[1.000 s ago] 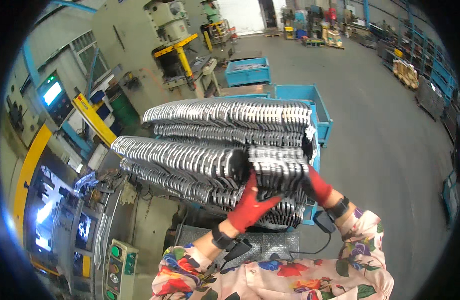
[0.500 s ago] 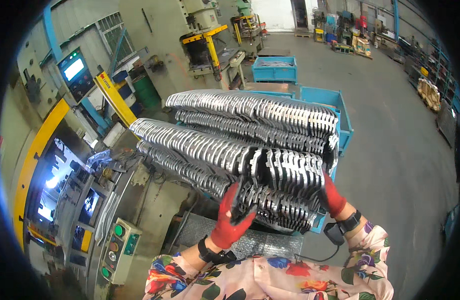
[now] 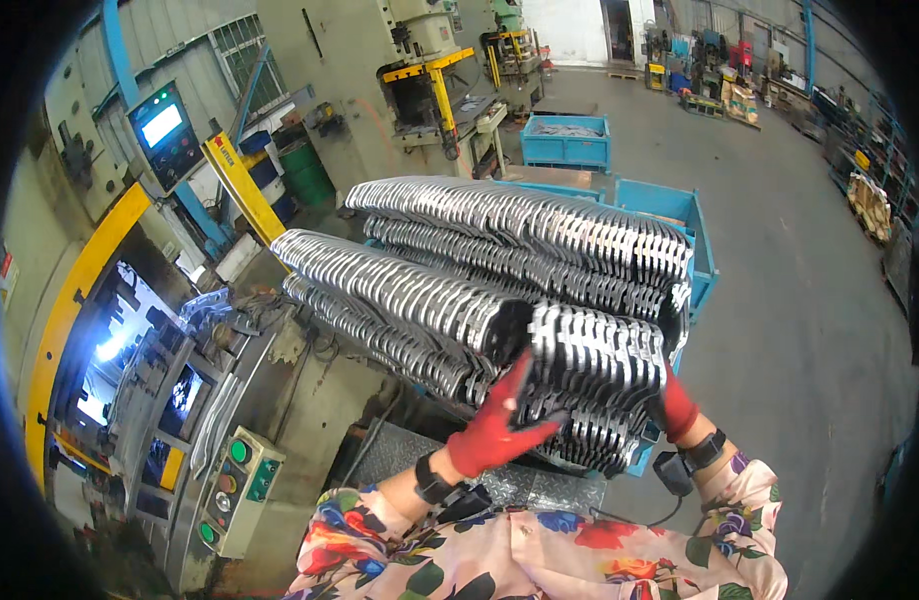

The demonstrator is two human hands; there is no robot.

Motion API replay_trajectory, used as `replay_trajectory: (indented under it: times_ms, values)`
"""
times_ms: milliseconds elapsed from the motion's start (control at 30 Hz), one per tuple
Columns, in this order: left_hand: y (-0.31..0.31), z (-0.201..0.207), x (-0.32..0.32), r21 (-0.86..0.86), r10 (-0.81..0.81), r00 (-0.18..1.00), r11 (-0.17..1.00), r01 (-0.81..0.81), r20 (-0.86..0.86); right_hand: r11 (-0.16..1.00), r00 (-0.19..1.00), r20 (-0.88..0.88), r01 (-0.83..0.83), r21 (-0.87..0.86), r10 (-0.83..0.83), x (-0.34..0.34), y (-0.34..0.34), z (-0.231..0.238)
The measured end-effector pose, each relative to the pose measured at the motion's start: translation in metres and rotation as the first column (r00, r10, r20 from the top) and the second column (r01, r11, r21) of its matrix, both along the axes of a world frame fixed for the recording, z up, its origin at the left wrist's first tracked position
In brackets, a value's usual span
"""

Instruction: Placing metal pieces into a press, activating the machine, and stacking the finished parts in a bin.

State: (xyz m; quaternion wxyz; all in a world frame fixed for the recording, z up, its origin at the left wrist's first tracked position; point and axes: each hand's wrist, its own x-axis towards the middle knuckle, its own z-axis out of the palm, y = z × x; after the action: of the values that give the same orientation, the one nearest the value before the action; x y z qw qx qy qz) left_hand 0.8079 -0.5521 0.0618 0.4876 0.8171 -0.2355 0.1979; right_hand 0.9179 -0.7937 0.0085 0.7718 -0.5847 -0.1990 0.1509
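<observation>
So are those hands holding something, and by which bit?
Seemingly yes: the short front row of metal parts, by its ends. The left hand is at its left end, the right hand, partly hidden, at its right.

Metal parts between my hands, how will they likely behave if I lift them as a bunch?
The metal parts look formed and shiny, so probably stiff. Many stand packed together, so the bunch is likely heavy. They seem separate pieces, so they might tip or slide apart.

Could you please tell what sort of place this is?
Probably a metal-stamping workshop: rows of shaped metal parts, a large press-like machine and a control box with green buttons suggest it.
</observation>
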Motion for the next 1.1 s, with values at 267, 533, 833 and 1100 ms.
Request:
replay_trajectory:
  times_ms: [267, 533, 833, 1100]
  values:
    - [0.016, -0.001, 0.042, -0.031, -0.107, 0.971, 0.994, 0.103, -0.213, 0.985, 0.989, 0.149, 0.033, -0.169, -0.008, -0.003, 0.000, 0.020]
    - [0.016, -0.032, 0.068, 0.220, -0.029, 0.975, 0.972, 0.078, -0.218, 0.954, 0.958, -0.057, -0.286, -0.089, 0.281, 0.020, -0.019, 0.025]
    - [0.011, -0.058, 0.085, 0.256, 0.038, 0.975, 0.967, 0.019, -0.218, 0.984, 0.982, 0.186, 0.057, -0.168, -0.026, 0.015, 0.007, -0.027]
    - [-0.002, -0.044, 0.078, 0.184, -0.011, 0.991, 0.982, 0.035, -0.134, 0.991, 0.983, 0.178, 0.069, -0.117, -0.047, 0.025, 0.011, -0.058]
